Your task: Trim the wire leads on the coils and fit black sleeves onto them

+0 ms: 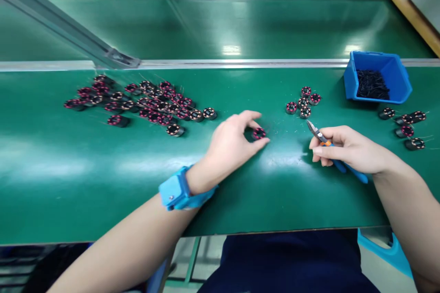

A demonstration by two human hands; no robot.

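Observation:
My left hand (pixel 232 139), with a blue band on its wrist, is at the middle of the green table. Its thumb and a finger close around a small round motor stator (pixel 259 133) with dark red windings, while the index finger stretches out above it. To the right, my right hand (pixel 343 146) grips cutting pliers (pixel 319 135) with blue and orange handles. The pliers' tip points up and left, just below a small group of stators (pixel 304 102). Bits of clipped wire lie scattered between the two hands.
Many stators (pixel 154 105) with thin wire ends cover the left part of the green table (pixel 103 183). A blue bin (pixel 350 78) with thin black pieces stands at the back right, several stators (pixel 404 132) before it. A metal rail (pixel 240 64) runs behind.

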